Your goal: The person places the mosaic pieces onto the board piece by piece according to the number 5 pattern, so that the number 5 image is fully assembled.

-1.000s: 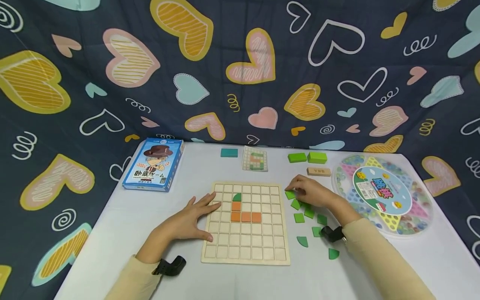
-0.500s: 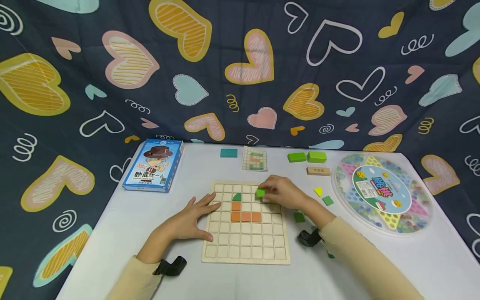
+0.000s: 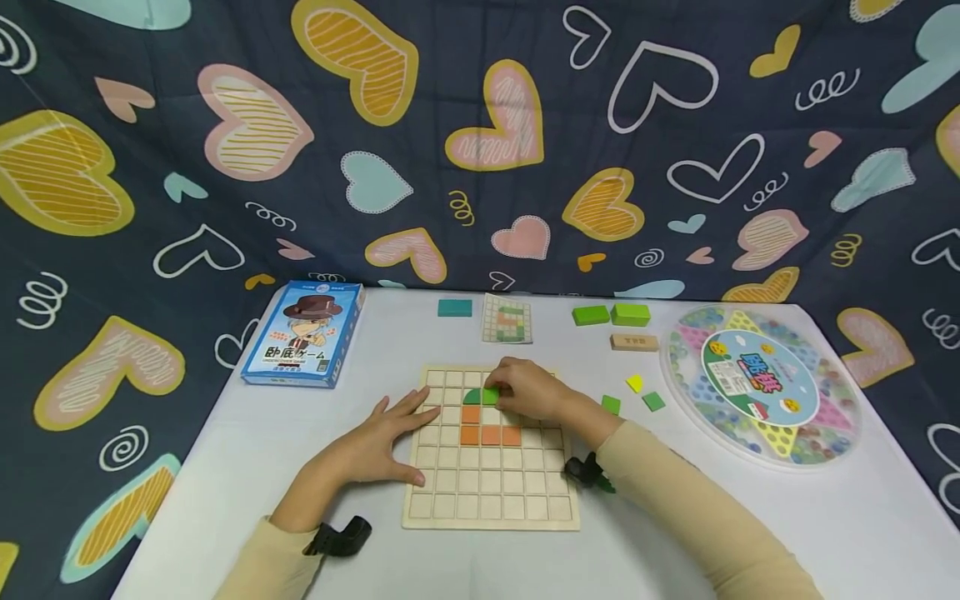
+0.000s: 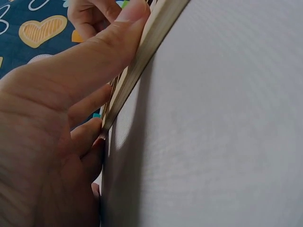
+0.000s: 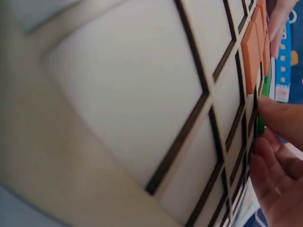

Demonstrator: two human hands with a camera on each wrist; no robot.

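Observation:
A pale wooden grid board (image 3: 442, 508) lies on the white table. Several orange square tiles (image 3: 491, 435) form an L on it, with a dark green quarter-circle tile (image 3: 472, 397) above. In the head view my right hand (image 3: 532, 387) pinches a light green square tile (image 3: 490, 396) over the cell right of the quarter circle; whether it is fully seated I cannot tell. The right wrist view shows thumb and fingers on that green tile (image 5: 262, 113). My left hand (image 3: 375, 442) rests spread on the board's left edge, its thumb touching the rim (image 4: 137, 66).
Loose green tiles (image 3: 654, 402) and a yellow tile (image 3: 635, 383) lie right of the board, others hidden by the right arm. Behind are a pattern card (image 3: 507, 318), teal block (image 3: 454, 308), green blocks (image 3: 630, 314) and wooden block (image 3: 634, 342). A blue box (image 3: 303, 333) and round marble game (image 3: 761, 383) flank them.
My right hand has picked up the green square tile from the loose pieces and carried it left over the board, beside the quarter circle. The left hand stays in place.

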